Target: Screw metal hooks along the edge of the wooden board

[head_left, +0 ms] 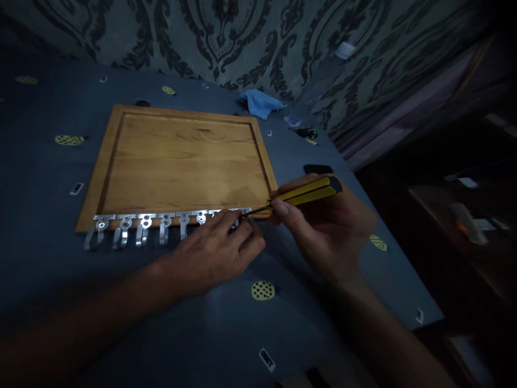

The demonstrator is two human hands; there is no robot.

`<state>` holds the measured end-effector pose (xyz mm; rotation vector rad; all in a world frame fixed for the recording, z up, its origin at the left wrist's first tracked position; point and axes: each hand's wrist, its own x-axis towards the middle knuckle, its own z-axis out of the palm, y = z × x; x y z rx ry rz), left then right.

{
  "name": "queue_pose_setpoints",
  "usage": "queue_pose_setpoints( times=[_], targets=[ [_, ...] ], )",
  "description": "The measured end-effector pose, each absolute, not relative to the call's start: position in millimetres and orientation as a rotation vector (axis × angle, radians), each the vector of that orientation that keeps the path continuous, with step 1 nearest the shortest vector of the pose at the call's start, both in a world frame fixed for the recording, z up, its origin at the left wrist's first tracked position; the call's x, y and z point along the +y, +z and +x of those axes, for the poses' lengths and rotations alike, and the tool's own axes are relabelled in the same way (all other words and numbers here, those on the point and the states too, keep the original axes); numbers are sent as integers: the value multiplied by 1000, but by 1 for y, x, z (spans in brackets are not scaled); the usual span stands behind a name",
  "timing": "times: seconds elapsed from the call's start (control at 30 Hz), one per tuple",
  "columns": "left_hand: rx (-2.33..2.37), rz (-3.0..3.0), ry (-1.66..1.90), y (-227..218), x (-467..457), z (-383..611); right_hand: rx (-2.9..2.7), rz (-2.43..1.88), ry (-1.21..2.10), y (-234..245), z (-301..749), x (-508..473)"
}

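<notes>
A framed wooden board (189, 161) lies on the table, with a metal hook rail (163, 220) along its near edge. Several hooks with screws hang from the rail toward me. In my right hand (323, 231) is a screwdriver (309, 191) with a yellow and black handle, its shaft pointing left. The tip reaches the right end of the rail beside my left fingers. My left hand (220, 245) rests over the rail's right part, fingers bent around the tip; what they pinch, if anything, is hidden.
A blue cloth (262, 103) and a tall clear plastic bottle (317, 86) are at the back by the patterned wall. A small dark object (305, 132) lies below the bottle. Beyond my right hand is a black flat object (318, 169). The table's edge (398, 248) slants down on the right.
</notes>
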<state>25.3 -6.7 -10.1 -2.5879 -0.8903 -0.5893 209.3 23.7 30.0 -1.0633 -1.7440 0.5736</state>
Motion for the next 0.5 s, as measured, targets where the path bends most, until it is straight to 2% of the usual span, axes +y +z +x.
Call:
queue_pose_setpoints(
  times=[0.2, 0.5],
  targets=[
    [-915, -2562, -638, -13, -7, 27, -1759, -1020, 630, 35, 210, 22],
    [-911, -2588, -601, -13, -8, 26, -1764, -1012, 526, 31, 213, 24]
  ],
)
